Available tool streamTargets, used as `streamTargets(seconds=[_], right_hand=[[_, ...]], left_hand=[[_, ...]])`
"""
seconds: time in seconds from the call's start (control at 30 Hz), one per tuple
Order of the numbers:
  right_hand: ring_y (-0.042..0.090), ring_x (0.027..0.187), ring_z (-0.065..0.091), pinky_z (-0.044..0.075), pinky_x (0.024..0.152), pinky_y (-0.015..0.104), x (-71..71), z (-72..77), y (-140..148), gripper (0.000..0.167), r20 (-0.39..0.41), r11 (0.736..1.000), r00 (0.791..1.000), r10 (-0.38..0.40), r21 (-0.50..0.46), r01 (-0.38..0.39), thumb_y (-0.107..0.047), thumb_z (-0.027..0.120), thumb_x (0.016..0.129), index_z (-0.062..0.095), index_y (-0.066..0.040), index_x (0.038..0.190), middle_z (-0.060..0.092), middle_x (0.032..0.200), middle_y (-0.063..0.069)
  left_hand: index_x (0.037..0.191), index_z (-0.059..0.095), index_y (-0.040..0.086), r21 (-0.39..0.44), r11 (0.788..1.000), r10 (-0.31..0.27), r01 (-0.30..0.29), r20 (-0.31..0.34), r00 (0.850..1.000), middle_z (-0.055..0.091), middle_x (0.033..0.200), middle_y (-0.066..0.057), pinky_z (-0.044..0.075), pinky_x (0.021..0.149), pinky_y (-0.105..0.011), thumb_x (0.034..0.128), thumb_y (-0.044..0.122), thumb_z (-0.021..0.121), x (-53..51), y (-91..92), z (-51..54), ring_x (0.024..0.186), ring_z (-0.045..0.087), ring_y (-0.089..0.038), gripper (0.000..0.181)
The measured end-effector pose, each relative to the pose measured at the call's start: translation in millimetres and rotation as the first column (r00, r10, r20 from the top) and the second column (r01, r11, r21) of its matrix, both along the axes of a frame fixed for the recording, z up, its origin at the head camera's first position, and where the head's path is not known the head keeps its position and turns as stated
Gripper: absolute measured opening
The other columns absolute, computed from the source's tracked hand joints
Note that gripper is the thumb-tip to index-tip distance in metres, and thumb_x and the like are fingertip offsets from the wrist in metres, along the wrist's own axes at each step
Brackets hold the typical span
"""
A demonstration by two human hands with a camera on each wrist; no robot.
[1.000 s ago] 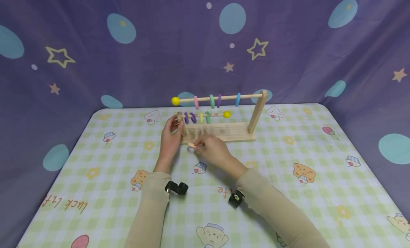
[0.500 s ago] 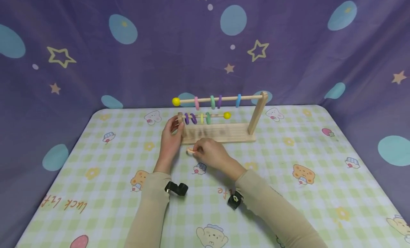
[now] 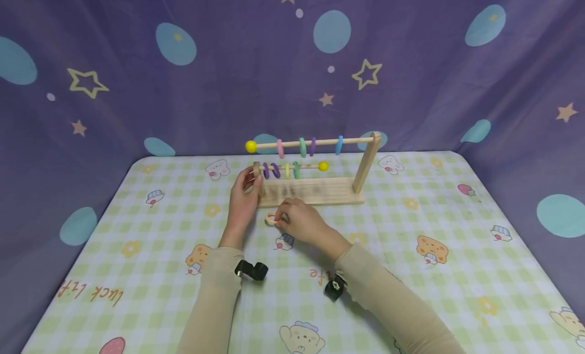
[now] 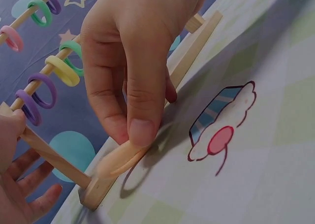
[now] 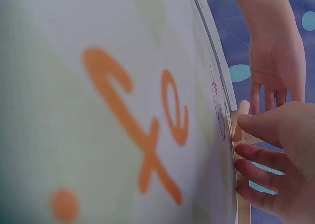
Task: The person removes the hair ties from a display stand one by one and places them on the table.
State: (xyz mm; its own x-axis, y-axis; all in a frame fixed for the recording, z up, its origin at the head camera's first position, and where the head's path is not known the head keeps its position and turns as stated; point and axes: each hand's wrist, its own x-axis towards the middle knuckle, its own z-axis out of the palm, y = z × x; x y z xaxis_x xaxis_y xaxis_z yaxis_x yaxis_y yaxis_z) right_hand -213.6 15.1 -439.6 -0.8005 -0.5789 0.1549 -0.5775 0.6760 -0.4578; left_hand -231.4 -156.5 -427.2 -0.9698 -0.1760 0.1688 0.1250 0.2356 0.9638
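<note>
A peach-coloured ring (image 3: 268, 219) is pinched between the thumb and fingers of my right hand (image 3: 303, 222), low over the cloth in front of a wooden bead rack (image 3: 320, 190). In the left wrist view the ring (image 4: 112, 164) is tilted, its shadow beside it. My left hand (image 3: 242, 200) holds the rack's short left post (image 4: 56, 157) near the top, its other fingers extended behind. On the lower rod hang two purple rings, a yellow ring (image 4: 62, 71) and a green one. Pink, green, purple and blue rings hang along the upper rod (image 3: 356, 140).
Yellow balls cap the free ends of the upper rod (image 3: 251, 147) and lower rod (image 3: 323, 166). The right post (image 3: 367, 163) is tall. A checked cloth (image 3: 393, 293) with cartoon prints covers the table; a purple curtain (image 3: 219, 90) hangs behind.
My right hand has moved slightly down, towards me, with the peach ring, which has turned so that its hole shows more. My left hand stays at the post.
</note>
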Motion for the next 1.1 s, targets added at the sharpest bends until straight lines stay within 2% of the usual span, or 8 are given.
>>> streamTargets(seconds=[0.33, 0.53, 0.7, 0.93, 1.1], right_hand=[[0.018, 0.098, 0.060, 0.053, 0.079, 0.035, 0.1, 0.6, 0.6, 0.006, 0.010, 1.000, 1.000, 0.014, -0.010, -0.014, -0.022, 0.071, 0.093, 0.073, -0.018, 0.096, 0.066, 0.106, -0.001], [0.014, 0.095, 0.061, 0.053, 0.082, 0.033, -2.8, 0.4, 2.8, 0.012, 0.075, 0.999, 0.997, -0.011, -0.045, 0.014, -0.024, 0.070, 0.094, 0.073, -0.017, 0.104, 0.068, 0.104, -0.004], [0.011, 0.090, 0.062, 0.053, 0.080, 0.030, -3.8, 2.1, 5.4, 0.013, 0.116, 0.993, 0.993, -0.035, -0.110, 0.048, -0.021, 0.069, 0.094, 0.073, -0.017, 0.106, 0.070, 0.103, -0.004], [0.010, 0.087, 0.064, 0.052, 0.077, 0.029, -2.6, 2.9, 8.2, 0.013, 0.052, 0.967, 0.996, -0.073, -0.239, 0.084, -0.022, 0.069, 0.095, 0.074, -0.016, 0.105, 0.071, 0.104, -0.004], [0.010, 0.086, 0.064, 0.052, 0.077, 0.030, -2.9, 1.4, 9.2, 0.012, -0.004, 0.942, 0.991, -0.134, -0.311, 0.126, -0.024, 0.068, 0.095, 0.074, -0.017, 0.104, 0.071, 0.101, -0.006]], left_hand=[[0.144, 0.047, 0.006, 0.009, 1.000, 0.004, -0.004, -0.001, 1.000, 0.055, 0.136, -0.018, 0.045, 0.102, -0.039, 0.1031, 0.023, 0.055, -0.4, -0.6, -0.4, 0.123, 0.053, -0.030, 0.045], [0.144, 0.047, 0.004, 0.018, 1.000, 0.003, -0.003, -0.003, 1.000, 0.055, 0.137, -0.020, 0.045, 0.103, -0.041, 0.1032, 0.021, 0.055, -1.1, 0.0, -0.8, 0.124, 0.052, -0.031, 0.045], [0.144, 0.047, 0.003, 0.021, 1.000, 0.002, -0.002, -0.005, 1.000, 0.055, 0.137, -0.021, 0.044, 0.104, -0.042, 0.1031, 0.020, 0.055, -1.2, 0.5, -0.2, 0.124, 0.052, -0.032, 0.045], [0.144, 0.047, 0.005, 0.016, 1.000, 0.000, 0.000, -0.002, 1.000, 0.055, 0.137, -0.020, 0.044, 0.104, -0.041, 0.1031, 0.021, 0.055, -1.6, 0.6, 0.2, 0.124, 0.053, -0.031, 0.045], [0.143, 0.048, 0.005, 0.011, 1.000, 0.010, -0.010, 0.004, 1.000, 0.055, 0.136, -0.019, 0.044, 0.103, -0.039, 0.1028, 0.021, 0.056, -1.9, 0.9, 0.2, 0.123, 0.054, -0.030, 0.045]])
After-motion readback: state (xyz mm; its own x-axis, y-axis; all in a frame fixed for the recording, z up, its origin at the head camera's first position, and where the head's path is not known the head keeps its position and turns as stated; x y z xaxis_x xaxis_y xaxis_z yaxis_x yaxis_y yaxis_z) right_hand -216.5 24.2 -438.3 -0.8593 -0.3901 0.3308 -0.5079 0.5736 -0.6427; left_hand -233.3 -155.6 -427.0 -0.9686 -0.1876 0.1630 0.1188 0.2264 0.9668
